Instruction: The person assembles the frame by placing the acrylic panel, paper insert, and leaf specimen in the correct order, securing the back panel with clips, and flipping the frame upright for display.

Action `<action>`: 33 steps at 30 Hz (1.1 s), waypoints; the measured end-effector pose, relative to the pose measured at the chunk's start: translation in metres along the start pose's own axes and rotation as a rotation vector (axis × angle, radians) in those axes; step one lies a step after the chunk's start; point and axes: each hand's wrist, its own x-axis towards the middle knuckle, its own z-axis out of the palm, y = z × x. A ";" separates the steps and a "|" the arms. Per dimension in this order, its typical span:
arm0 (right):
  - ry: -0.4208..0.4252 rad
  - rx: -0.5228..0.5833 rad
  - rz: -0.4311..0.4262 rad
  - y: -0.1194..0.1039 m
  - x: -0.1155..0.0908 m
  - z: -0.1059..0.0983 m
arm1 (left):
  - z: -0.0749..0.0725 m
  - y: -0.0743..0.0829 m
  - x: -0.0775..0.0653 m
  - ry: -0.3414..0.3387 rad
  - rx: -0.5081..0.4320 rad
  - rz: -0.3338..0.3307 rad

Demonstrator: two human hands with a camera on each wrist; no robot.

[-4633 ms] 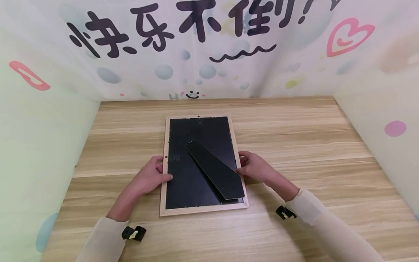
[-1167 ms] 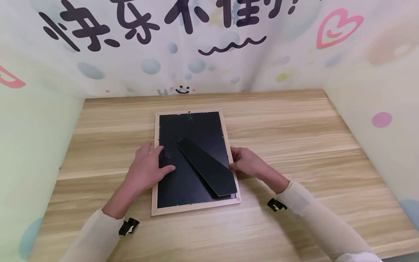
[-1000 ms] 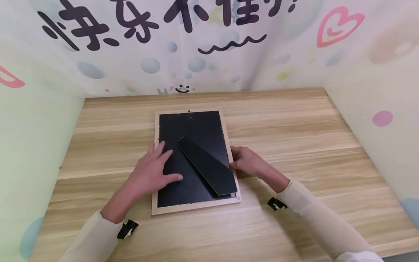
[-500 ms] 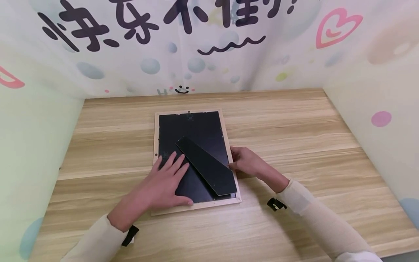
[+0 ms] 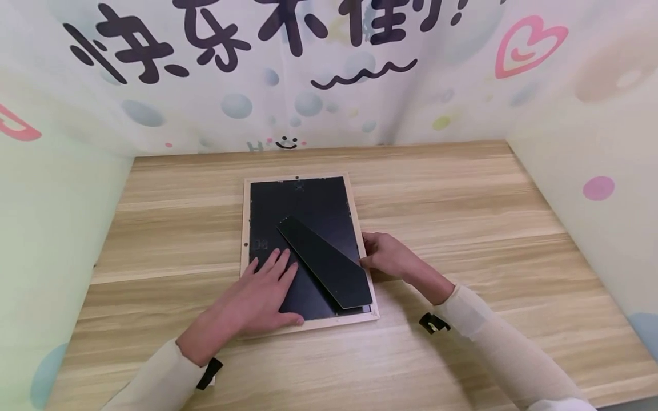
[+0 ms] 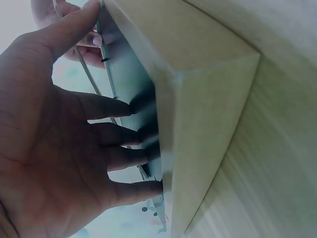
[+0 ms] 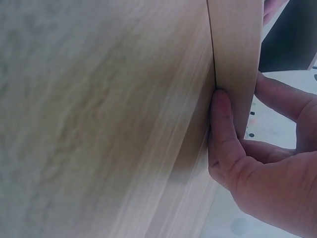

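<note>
A photo frame with a pale wooden border lies face down on the table, its black backing board upward. A tapered black easel leg slants across the backing, its wide end near the lower right corner. My left hand rests on the lower left of the backing with fingers spread; in the left wrist view the fingertips meet the dark board. At the frame's right side my right hand pinches the border; in the right wrist view a finger lies along its outer wall.
The wood-grain table is bounded by a printed white cloth at the back and pale walls at both sides. Black wrist-worn devices sit at both sleeves.
My left hand has let go of the frame's left border and moved over the backing, then down towards its lower left. The right hand keeps its hold; the view shifted slightly.
</note>
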 end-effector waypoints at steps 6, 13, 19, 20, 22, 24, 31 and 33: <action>0.001 -0.004 -0.019 -0.001 -0.002 0.000 | 0.000 0.001 0.002 -0.028 -0.037 -0.004; 0.001 0.006 -0.009 0.000 -0.003 0.000 | 0.002 0.005 0.001 -0.009 -0.089 -0.038; 0.013 0.016 -0.012 0.000 -0.003 0.001 | 0.006 0.008 0.005 0.058 -0.224 -0.121; 0.014 0.017 -0.012 0.000 -0.003 0.002 | 0.006 0.008 0.006 0.069 -0.240 -0.129; 0.013 0.013 -0.013 0.000 -0.003 0.002 | 0.005 0.010 0.007 0.083 -0.265 -0.138; 0.011 0.017 -0.009 0.000 -0.003 0.002 | 0.004 0.010 0.008 0.083 -0.274 -0.144; 0.012 0.017 -0.013 0.000 -0.004 0.002 | 0.001 0.011 0.008 0.062 -0.283 -0.153; 0.014 0.013 -0.013 0.000 -0.004 0.001 | 0.001 0.012 0.008 0.059 -0.282 -0.153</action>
